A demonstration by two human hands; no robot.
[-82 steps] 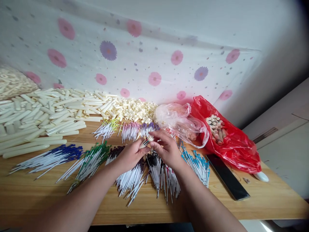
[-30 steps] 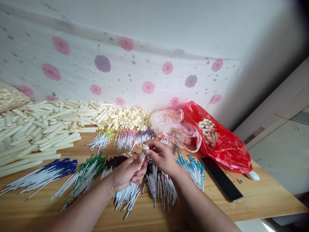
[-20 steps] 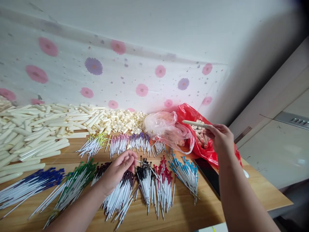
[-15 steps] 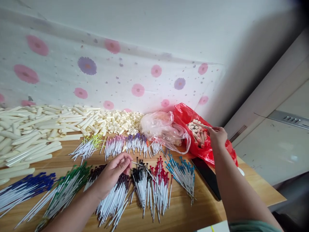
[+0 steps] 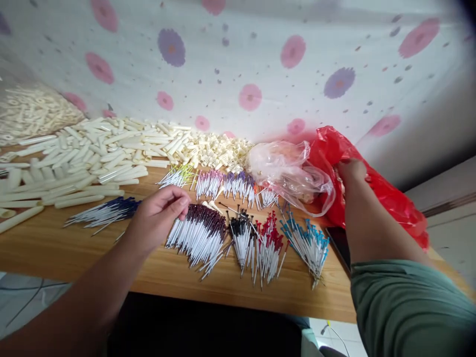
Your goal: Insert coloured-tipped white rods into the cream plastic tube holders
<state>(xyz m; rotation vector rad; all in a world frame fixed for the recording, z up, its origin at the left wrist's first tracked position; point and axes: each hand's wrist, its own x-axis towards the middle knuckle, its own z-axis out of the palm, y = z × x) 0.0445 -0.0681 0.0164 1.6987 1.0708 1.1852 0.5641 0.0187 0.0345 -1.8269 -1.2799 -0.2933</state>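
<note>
My left hand (image 5: 161, 213) hovers above the table with thumb and fingers pinched together; whatever they hold, if anything, does not show. Right beside it lies a fan of pen refills with dark maroon tips (image 5: 197, 233), with small cream pieces (image 5: 211, 206) at its far edge. My right hand (image 5: 351, 173) reaches down into a red plastic bag (image 5: 386, 193), and its fingers are hidden there. More refills lie in bunches by tip colour: black (image 5: 241, 235), red (image 5: 269, 243), blue (image 5: 307, 245) and dark blue (image 5: 107, 210).
Cream pen barrels (image 5: 85, 153) are heaped at the left, with short cream clip parts (image 5: 223, 151) beside them. A clear plastic bag (image 5: 286, 168) leans against the red one. A dark phone (image 5: 340, 245) lies partly under my right arm. Flowered sheeting (image 5: 249, 96) covers the wall behind.
My right hand has gone from above the red bag's opening down into it; the light stick it held is out of sight. My left hand has moved left, away from the black-tipped refills. The view has shifted.
</note>
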